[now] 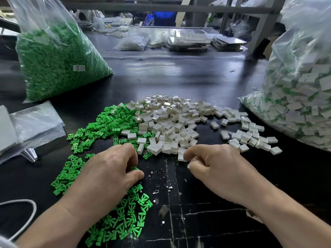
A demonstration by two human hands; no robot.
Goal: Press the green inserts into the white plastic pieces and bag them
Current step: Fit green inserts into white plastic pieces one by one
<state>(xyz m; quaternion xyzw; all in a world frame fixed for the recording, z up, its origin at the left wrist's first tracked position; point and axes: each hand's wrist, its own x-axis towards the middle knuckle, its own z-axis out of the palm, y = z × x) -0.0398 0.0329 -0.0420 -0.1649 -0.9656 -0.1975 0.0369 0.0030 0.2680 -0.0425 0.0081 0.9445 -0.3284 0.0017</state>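
Both hands down on the black table (206, 83), each nipping one part.
I see the right hand (220, 169) knuckles-up, fingers curled, thumb and fingertips pinching a white piece (181, 157) at the near edge of the heap of white pieces (172, 122). The left hand (111, 169) arches over the scattered green inserts (129, 217), thumb and forefinger closed on one green insert (135, 168). A bag of green parts (57, 56) stands far left and a bag of assembled pieces (304, 97) far right.
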